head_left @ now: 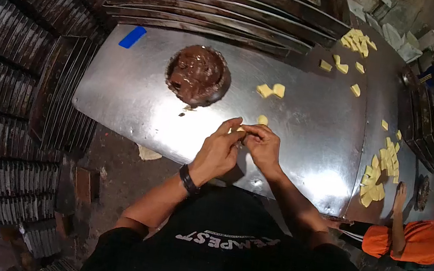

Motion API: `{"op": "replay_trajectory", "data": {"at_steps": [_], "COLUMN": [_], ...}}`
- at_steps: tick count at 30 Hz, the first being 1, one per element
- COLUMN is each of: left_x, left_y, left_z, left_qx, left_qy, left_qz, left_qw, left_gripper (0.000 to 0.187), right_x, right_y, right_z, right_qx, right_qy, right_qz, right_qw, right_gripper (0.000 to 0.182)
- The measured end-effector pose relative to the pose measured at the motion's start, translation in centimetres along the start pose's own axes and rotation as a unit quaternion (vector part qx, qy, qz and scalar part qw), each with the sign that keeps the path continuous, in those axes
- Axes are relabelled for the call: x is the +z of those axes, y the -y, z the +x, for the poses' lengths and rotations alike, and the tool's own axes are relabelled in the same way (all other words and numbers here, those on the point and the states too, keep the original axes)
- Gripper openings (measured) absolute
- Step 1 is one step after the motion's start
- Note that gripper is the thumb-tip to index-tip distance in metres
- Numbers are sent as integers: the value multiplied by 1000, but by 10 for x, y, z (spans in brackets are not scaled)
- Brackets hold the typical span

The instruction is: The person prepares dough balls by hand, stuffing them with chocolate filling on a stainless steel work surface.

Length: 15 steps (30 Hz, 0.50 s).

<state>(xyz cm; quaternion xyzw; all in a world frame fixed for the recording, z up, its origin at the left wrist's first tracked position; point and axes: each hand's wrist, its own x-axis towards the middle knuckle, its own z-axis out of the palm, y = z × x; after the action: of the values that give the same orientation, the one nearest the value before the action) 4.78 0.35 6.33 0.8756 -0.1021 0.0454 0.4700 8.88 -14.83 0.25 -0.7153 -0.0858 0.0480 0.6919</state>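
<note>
Dough piece (pixel 240 130), small and pale, is held above the near part of the metal table (pixel 307 132), between the fingertips of the left hand (pixel 217 155) and those of the right hand (pixel 263 147). Both hands are closed on it, thumbs against fingers. For this handling, light and even pressure is best applied from both sides, with the edges worked by the fingertips alone, so that the piece is not torn or thinned at one spot. Only a sliver is shown, set crosswise between the hands; its long axis seems to be laid along that line, but with so much covered by fingers this cannot be told for sure. Just beyond the right hand, a loose yellow piece (pixel 262 120) is seen on the metal; the brown mass (pixel 198 74) is placed well apart, farther left.
</note>
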Motion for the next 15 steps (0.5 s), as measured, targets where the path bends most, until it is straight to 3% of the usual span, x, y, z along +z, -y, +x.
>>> {"op": "replay_trajectory", "data": {"at_steps": [1, 2, 3, 5, 8, 11, 15], "left_x": [-1, -4, -5, 2, 21, 26, 20], "left_y": [-6, -13, -17, 1, 10, 5, 10], "left_z": [1, 0, -2, -5, -18, -30, -49], "left_qx": [-4, -43, -82, -80, -132, -129, -161], "left_qy": [-12, -41, -74, -137, -128, -177, -257], "left_qz": [-27, -65, -102, -141, -200, -185, -171], "left_qw": [1000, 996, 989, 977, 962, 958, 937], "left_gripper": [34, 32, 30, 33, 43, 35, 25], "right_x": [-8, -23, -29, -45, -42, -21, -6], "right_y": [-3, -12, -3, -6, -3, 13, -1], "right_z": [2, 7, 11, 15, 9, 5, 0], "right_qx": [38, 133, 220, 275, 267, 300, 275], "right_qy": [-1, 29, -4, 46, 151, 214, 308], "right_qz": [58, 143, 262, 430, 466, 430, 373], "right_qw": [998, 980, 940, 858, 830, 824, 831], "right_gripper": [24, 24, 35, 43, 45, 43, 35]}}
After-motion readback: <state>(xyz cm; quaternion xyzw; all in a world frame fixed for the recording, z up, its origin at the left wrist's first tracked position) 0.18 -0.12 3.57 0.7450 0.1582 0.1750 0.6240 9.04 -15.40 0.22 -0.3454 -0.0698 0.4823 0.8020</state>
